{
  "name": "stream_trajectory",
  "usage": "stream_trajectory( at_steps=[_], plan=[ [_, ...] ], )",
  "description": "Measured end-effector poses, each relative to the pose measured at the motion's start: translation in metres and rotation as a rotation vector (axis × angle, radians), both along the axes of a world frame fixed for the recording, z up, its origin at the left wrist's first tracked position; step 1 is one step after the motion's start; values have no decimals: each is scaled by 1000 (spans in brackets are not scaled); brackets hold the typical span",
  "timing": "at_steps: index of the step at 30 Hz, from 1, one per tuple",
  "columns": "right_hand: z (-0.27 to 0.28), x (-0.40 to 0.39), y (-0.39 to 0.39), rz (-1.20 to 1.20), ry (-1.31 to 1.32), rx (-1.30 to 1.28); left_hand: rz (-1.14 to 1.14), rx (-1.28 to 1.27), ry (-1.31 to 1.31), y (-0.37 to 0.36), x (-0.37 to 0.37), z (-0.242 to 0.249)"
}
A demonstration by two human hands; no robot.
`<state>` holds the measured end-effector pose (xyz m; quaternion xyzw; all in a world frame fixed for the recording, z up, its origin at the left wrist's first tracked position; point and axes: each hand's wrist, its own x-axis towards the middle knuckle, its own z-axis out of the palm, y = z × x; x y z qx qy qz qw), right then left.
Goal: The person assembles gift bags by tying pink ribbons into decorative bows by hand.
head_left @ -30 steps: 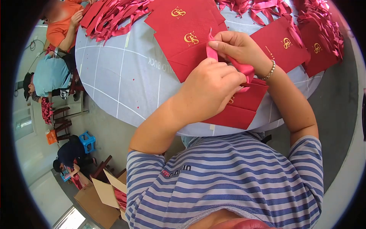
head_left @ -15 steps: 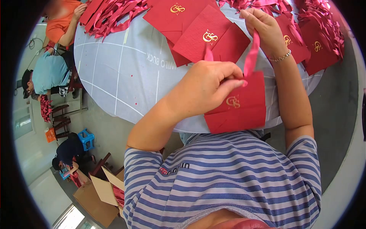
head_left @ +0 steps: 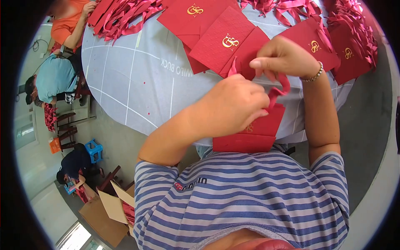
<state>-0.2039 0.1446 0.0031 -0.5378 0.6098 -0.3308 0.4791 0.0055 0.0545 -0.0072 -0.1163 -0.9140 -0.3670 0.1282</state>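
Note:
A red envelope [head_left: 245, 143] with gold lettering stands at the table's near edge, against the striped shirt. My left hand [head_left: 239, 104] is closed in a pinch above it, partly covering the lettering. It grips a pinkish-red ribbon [head_left: 284, 84], whose other end [head_left: 233, 68] pokes up behind the knuckles. Up and to the right, my right hand [head_left: 287, 58], with a bead bracelet on its wrist, has curled fingers closed on the same ribbon, which bends in a loop between both hands. The right fingertips are partly hidden.
Red envelopes [head_left: 225, 37] overlap beyond my hands on the round table [head_left: 112, 79] with its grey cloth. More envelopes [head_left: 350, 58] with ribbon bundles lie at the right, and ribbons [head_left: 129, 21] heap at the far left. A cardboard box [head_left: 106, 223] stands lower left; other people sit leftward.
My right hand has come down and nearer to my left hand, and the taut ribbon now bends in a loop. The envelope and left hand have shifted slightly toward my body.

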Motion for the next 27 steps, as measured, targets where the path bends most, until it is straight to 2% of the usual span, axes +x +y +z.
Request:
stream_trajectory(
  at_steps=[2, 4, 6, 9, 11, 13, 15, 16, 18, 19, 20, 22, 23, 25, 26, 27],
  plan=[
    [15, 18, -4, 64, -73, 301, -54, -68, 153, 5, 2, 2],
    [-9, 28, -6, 170, -93, 270, -83, -124, 191, 9, 5, 7],
    [-25, 42, -7, 167, -177, 241, -126, -192, 242, 11, 6, 9],
    [-27, 52, -8, -41, -419, 88, -65, -189, 218, 13, 8, 2],
    [-31, 42, -11, -134, -430, -16, -45, -204, 165, 13, 9, -1],
    [-27, 38, -10, -138, -422, -6, -24, -217, 111, 13, 10, 0],
    [-10, 40, -6, 69, -89, 255, -41, -204, 213, 18, 10, 3],
    [-22, 40, -6, 170, -117, 265, -38, -204, 211, 19, 11, 5],
    [-28, 50, -6, 213, -265, 296, -101, -220, 285, 22, 12, 8],
    [-37, 57, -5, 182, -412, 168, -94, -231, 317, 24, 12, 8],
    [-39, 57, -6, 185, -414, 170, -91, -229, 315, 24, 12, 8],
    [-42, 56, -12, 176, -263, -29, -50, -309, 275, 20, 10, 8],
    [-37, 59, -12, 81, -322, -21, -47, -309, 273, 19, 10, 5],
    [-37, 55, -13, -43, -292, 2, 100, -283, 137, 19, 10, -5],
    [-44, 56, -13, -89, -259, -4, 123, -309, 3, 18, 12, -3],
    [-46, 53, -12, -90, -262, -2, 122, -307, 1, 17, 12, -3]
  ],
)
